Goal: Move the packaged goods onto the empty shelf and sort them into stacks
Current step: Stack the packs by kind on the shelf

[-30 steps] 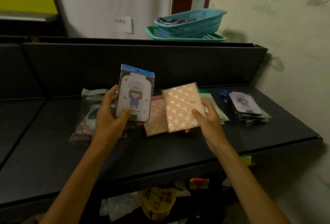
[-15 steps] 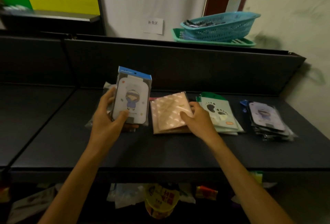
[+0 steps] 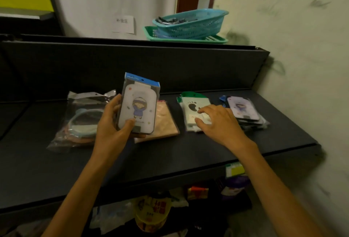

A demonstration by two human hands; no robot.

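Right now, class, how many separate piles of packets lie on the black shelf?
4: ring bags at left, pink packets behind the held pack, footprint packets, cartoon packs at right.

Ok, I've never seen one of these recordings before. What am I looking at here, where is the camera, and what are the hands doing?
There is no machine here. A person wears a wide-angle camera on the head, so the single view looks forward and down over their own bare arms.

In front is a dark shelf holding sorted goods: a clear bag with rings at the left, flat pink packets in the middle, a stack of footprint packets, and a stack of cartoon-figure packs at the right.

The left hand holds up one cartoon-figure pack with a blue top. The right hand holds nothing; its fingers rest on the footprint stack.

Behind, on the ledge above the shelf's back panel, sits a blue basket in a green tray.
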